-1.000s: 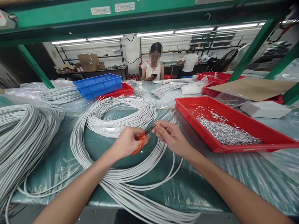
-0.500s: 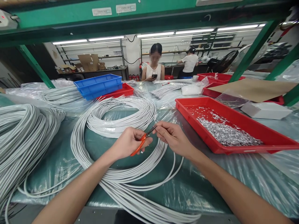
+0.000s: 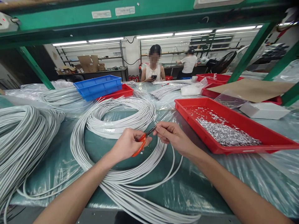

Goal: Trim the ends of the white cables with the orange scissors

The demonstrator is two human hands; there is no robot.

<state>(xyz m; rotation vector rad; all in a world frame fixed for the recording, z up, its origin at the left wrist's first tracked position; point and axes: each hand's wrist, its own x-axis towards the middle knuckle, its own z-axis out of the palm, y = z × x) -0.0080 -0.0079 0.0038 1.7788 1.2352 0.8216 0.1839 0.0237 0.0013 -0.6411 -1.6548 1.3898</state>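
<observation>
My left hand point(image 3: 128, 143) is closed around the orange handles of a pair of scissors point(image 3: 140, 146). The dark blades point up and right and reach the fingertips of my right hand point(image 3: 171, 135). That hand is pinched closed on a light grey cable point(image 3: 174, 157), which curves up to it from below; the cable's end is hidden by the fingers. Beneath both hands lies a large loose coil of grey cables point(image 3: 79, 146), with a tighter coil point(image 3: 121, 124) resting on its far side. Cable lengths run down over the table's front edge.
At right, a red tray point(image 3: 233, 147) holds many small silvery metal pieces. A thick cable bundle point(image 3: 25, 149) lies at left. Farther back are blue trays point(image 3: 98, 87) and a white box point(image 3: 263, 111). A green shelf beam point(image 3: 149, 23) crosses overhead. A person point(image 3: 153, 73) sits opposite with a phone.
Both hands stay almost where they were, the scissor tips still at the right fingertips. The scissors' handles have shifted very slightly. The view has moved a little.
</observation>
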